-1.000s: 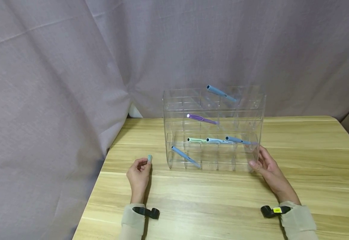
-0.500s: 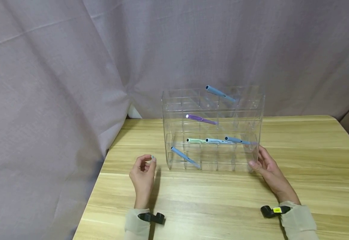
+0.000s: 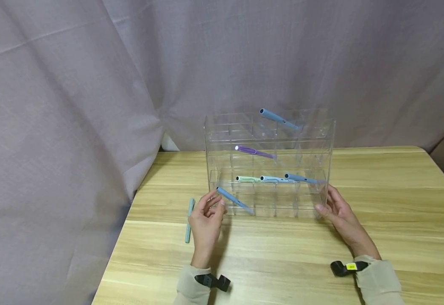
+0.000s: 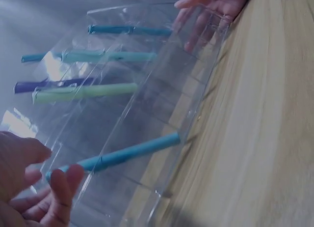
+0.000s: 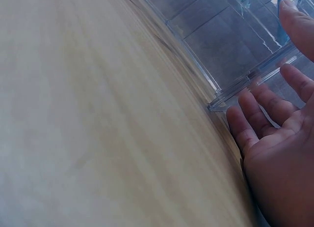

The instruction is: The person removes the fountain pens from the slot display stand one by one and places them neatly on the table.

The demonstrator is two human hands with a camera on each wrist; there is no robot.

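A clear acrylic pen rack [image 3: 283,207] with stepped compartments stands on the table and holds several pens. My left hand [image 3: 206,224] is at its lower left corner, fingers loosely bent. In the left wrist view, the thumb and fingertips [image 4: 61,187] lie apart around the upper end of a blue pen [image 4: 132,152] that leans in the bottom row. My right hand [image 3: 342,218] grips the rack's right side, thumb at the front edge and fingers along the side wall. A teal-green pen [image 3: 188,224] lies on the table left of my left hand.
Higher in the rack sit a purple pen [image 3: 254,151], a light green pen [image 3: 247,179], a pale blue pen [image 3: 275,179] and another blue pen [image 3: 279,118]. A grey curtain [image 3: 263,55] hangs behind the wooden table [image 3: 283,254].
My left hand has let go of the teal-green pen, leaving it on the table, and has moved right to the leaning blue pen. The right hand stays on the rack.
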